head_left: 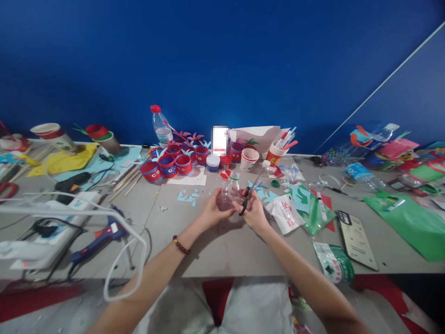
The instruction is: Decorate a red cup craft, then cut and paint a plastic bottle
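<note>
Both forearms reach forward from the bottom edge and converge toward the middle, bare to the elbow. The left hand [212,212] sits with its fingers curled inward and thumb up, cupped in a loose grip, palm turned toward the right. A dark beaded band circles the left wrist. The right hand [254,212] is closed, thumb and fingers hooked in a pinching grip, knuckles upward. The two hands are close together, almost touching, held low over the worktop [222,250].
</note>
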